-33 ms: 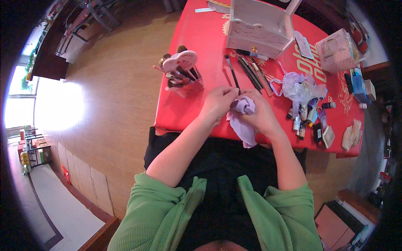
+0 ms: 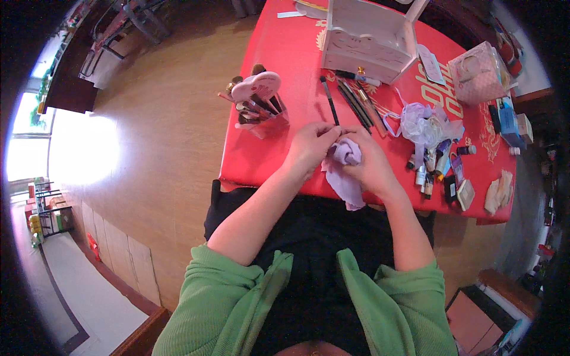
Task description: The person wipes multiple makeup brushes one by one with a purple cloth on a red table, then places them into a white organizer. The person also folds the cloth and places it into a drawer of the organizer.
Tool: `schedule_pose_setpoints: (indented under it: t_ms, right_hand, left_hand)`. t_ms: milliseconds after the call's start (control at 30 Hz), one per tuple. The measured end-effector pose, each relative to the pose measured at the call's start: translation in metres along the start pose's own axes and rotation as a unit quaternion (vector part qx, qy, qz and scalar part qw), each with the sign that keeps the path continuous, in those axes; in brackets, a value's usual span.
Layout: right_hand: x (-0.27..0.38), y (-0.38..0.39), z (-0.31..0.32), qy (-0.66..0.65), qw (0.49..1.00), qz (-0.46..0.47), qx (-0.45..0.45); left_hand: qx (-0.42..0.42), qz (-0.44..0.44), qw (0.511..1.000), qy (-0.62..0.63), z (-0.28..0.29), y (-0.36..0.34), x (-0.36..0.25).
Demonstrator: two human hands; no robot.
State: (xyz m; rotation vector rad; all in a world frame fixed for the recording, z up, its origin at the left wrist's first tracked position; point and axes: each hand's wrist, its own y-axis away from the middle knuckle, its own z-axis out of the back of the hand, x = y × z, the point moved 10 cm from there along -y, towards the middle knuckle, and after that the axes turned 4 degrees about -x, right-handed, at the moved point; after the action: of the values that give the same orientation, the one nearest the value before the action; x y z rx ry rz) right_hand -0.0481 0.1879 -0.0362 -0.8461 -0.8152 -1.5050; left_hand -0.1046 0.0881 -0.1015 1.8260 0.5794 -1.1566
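A slim dark makeup brush (image 2: 331,104) stands out from between my fingertips, its bristle end pointing away from me over the red-covered table (image 2: 261,169). My left hand (image 2: 310,147) is closed, with thumb and forefinger pinched at the brush's near end. Bunched in my right hand (image 2: 371,163) is a lilac cloth (image 2: 345,184), one end hanging toward the table's front edge. The right fingertips meet the left ones at the brush, and the fingers hide its near tip. Several dark pencils or slim tubes (image 2: 354,107) lie just beyond my hands.
At the left stands a clear holder (image 2: 261,124) full of brushes. Behind is a white drawer unit (image 2: 365,56). To the right are lilac ribbon-like fabric (image 2: 424,124), small cosmetic tubes (image 2: 421,177), a beige cloth (image 2: 499,193), a blue box (image 2: 509,124) and a pink checked box (image 2: 478,74).
The brush's bristle end has shifted very slightly away from me. Both hands stay in nearly the same place, still closed on the brush and the cloth.
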Motion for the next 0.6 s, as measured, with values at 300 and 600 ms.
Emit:
schedule_pose_setpoints:
  t_ms: [300, 600]
  right_hand:
    - [-0.041, 0.012, 0.073, -0.151, 0.948, -0.195, -0.203]
    - [0.002, 0.007, 0.044, -0.195, 0.967, -0.066, -0.153]
  left_hand:
    - [-0.037, -0.176, 0.984, 0.011, -0.010, 0.021, -0.054]
    - [0.034, -0.228, 0.952, -0.201, -0.034, 0.034, -0.047]
